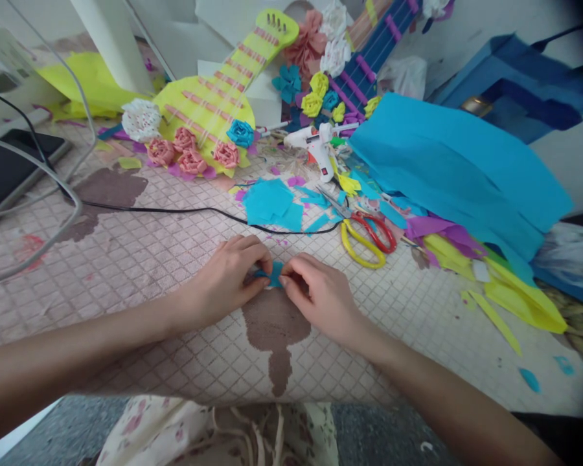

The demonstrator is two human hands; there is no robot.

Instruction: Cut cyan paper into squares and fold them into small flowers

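Between my two hands, low over the table, is a small piece of blue paper [275, 275]. My left hand [240, 268] pinches its left side, and the fingers of my right hand [318, 291] close on its right side. Part of the paper is hidden behind the fingertips. Just beyond my hands lies a pile of cut blue paper pieces [269, 204]. Scissors with one yellow and one red handle loop [362, 257] rest to the right of the pile. Farther back, a white glue gun [320, 152] stands among paper scraps.
A yellow paper guitar [208, 107] with paper flowers leans at the back, near a dark blue one [364, 71]. Large blue sheets [447, 155] cover the right. A black cord [175, 209] crosses the quilted cloth [165, 259]. A phone [17, 168] lies at left.
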